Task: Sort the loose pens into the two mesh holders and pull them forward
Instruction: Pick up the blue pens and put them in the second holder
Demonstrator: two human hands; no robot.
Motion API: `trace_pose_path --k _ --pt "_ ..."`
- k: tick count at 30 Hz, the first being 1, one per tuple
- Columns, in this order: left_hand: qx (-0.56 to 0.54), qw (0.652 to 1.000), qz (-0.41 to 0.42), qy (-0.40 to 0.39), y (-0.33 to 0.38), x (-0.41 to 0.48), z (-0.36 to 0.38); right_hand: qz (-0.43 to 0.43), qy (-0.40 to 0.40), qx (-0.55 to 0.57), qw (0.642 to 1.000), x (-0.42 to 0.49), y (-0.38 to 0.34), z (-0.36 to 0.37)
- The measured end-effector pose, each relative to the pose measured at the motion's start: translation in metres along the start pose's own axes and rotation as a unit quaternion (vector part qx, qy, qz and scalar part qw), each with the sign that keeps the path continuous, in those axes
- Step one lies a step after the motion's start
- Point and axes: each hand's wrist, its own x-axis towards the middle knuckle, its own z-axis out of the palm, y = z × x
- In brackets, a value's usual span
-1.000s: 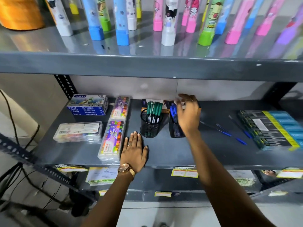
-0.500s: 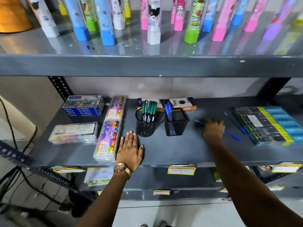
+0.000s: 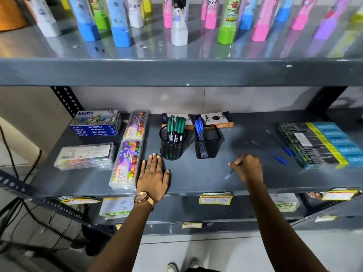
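A round black mesh holder (image 3: 171, 147) with several green pens stands mid-shelf. Right of it a square black mesh holder (image 3: 208, 145) has a few blue pens leaning in its left corner. My right hand (image 3: 248, 167) is closed around a blue pen (image 3: 228, 175), lifted in front of and to the right of the square holder, the pen's capped end pointing down-left. Two loose blue pens (image 3: 269, 152) (image 3: 280, 142) lie on the shelf further right. My left hand (image 3: 154, 174) rests flat, fingers spread, just in front of the round holder.
Crayon and pastel boxes (image 3: 129, 154) lie left of my left hand. An orange pencil box (image 3: 214, 119) sits behind the holders. A dark stack of packs (image 3: 322, 144) fills the shelf's right end. The upper shelf edge (image 3: 176, 71) overhangs, carrying several coloured tubes.
My right hand left the square holder, reached right to the loose pens, closed on one blue pen and drew it back left and forward. The left hand stayed put.
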Motion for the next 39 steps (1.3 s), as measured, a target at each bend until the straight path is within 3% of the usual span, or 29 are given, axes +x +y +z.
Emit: trace_pose_path --k 9,13,17,21,27,35,39 --pt "-0.008 1.000 0.002 0.001 -0.001 0.000 -0.001 0.105 -0.058 0.052 0.991 0.020 -0.006 -0.024" --pt "-0.012 1.000 0.001 0.001 0.000 0.000 -0.002 0.112 -0.059 0.049 0.991 0.028 -0.012 -0.030" --pt "-0.011 1.000 -0.001 0.001 0.000 0.000 -0.002 0.066 -0.032 0.066 0.995 0.024 -0.030 -0.054" --pt "-0.009 1.000 0.000 0.007 0.001 0.000 -0.001 -0.021 0.066 0.124 0.990 0.028 -0.062 -0.075" --pt "-0.009 1.000 0.001 0.006 0.000 0.001 -0.001 -0.215 0.100 0.227 0.945 0.043 -0.114 -0.060" --pt "-0.009 1.000 0.002 0.003 -0.001 0.000 -0.002 -0.228 -0.005 0.001 0.974 0.044 -0.116 -0.014" --pt "-0.007 1.000 0.002 0.002 0.000 0.000 -0.001 -0.239 0.005 -0.071 0.968 0.043 -0.118 -0.014"
